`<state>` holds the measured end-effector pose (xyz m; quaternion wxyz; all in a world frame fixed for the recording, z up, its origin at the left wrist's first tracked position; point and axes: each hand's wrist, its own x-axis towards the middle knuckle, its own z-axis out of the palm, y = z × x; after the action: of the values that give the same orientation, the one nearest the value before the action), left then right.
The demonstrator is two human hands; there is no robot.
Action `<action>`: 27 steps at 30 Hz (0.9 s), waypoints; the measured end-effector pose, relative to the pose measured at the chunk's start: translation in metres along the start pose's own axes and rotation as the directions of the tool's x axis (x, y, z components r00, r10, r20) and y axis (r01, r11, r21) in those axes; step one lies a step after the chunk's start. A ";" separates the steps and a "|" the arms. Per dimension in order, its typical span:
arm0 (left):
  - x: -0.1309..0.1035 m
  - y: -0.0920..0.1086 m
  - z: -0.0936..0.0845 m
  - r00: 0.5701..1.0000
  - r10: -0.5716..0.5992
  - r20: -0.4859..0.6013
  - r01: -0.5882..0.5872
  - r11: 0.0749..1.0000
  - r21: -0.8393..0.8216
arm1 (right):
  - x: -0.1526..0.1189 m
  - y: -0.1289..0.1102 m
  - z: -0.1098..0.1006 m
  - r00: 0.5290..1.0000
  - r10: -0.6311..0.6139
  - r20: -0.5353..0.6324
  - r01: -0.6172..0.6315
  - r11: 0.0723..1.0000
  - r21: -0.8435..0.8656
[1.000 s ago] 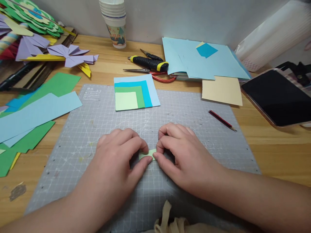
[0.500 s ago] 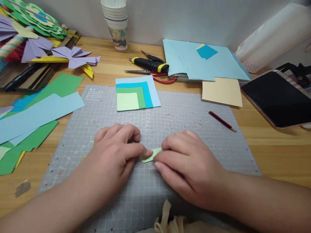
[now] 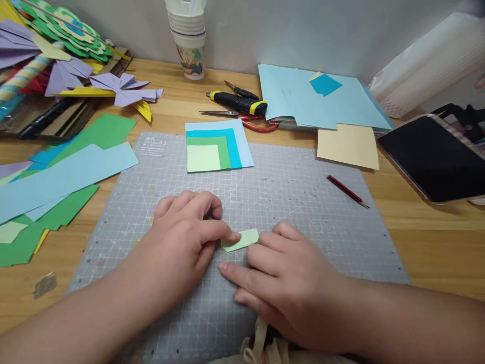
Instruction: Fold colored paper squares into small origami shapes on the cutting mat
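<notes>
A small folded strip of light green paper (image 3: pixel 247 238) lies slightly slanted on the grey cutting mat (image 3: pixel 299 202). My left hand (image 3: pixel 189 230) pins its left end down with the tip of the index finger, the other fingers curled on the mat. Just right of the strip is my right hand (image 3: pixel 286 275), its index finger stretched out below the paper and the thumb apart. The knuckles of its bent fingers come close to the strip's right end; whether they touch is unclear. Beyond the hands sit stacked paper squares in light green (image 3: pixel 203 157), green, blue and pale blue.
Green and pale blue paper strips (image 3: pixel 71 174) overlap at left, below purple paper flowers (image 3: pixel 121 90). Scissors (image 3: pixel 259 126), a black-yellow tool (image 3: pixel 238 102) and paper cups (image 3: pixel 191 55) stand at the back. A pencil (image 3: pixel 346 191) and a tablet (image 3: pixel 435 159) lie at right.
My right hand has drawn back toward me and off the strip, its index finger now extended below it. More of the strip shows. My left finger stays on it; the view shifted slightly.
</notes>
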<state>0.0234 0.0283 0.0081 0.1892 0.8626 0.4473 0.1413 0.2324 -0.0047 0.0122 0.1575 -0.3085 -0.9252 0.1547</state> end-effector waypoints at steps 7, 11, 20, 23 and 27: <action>0.000 0.000 0.001 1.000 0.009 -0.004 -0.009 1.000 -0.004 | -0.003 0.000 -0.003 0.994 0.070 -0.086 -0.076 0.995 -0.063; 0.001 0.000 0.001 1.000 0.006 -0.012 -0.006 1.000 -0.011 | -0.001 -0.002 -0.004 0.994 0.105 -0.016 -0.106 0.991 -0.084; 0.001 -0.001 0.002 1.000 0.000 -0.003 0.000 1.000 -0.004 | -0.001 -0.004 -0.020 0.986 0.163 0.024 -0.154 0.964 -0.219; 0.001 0.002 0.000 1.000 -0.001 -0.001 0.001 1.000 -0.001 | 0.000 -0.002 -0.020 0.985 0.173 0.014 -0.165 0.958 -0.237; 0.000 0.010 -0.006 1.000 0.008 0.025 -0.008 1.000 -0.005 | 0.002 0.008 -0.014 0.986 0.165 -0.023 -0.166 0.978 -0.126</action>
<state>0.0280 0.0244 0.0180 0.1965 0.8657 0.4410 0.1323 0.2409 0.0051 0.0222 0.1298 -0.3949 -0.9033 0.1060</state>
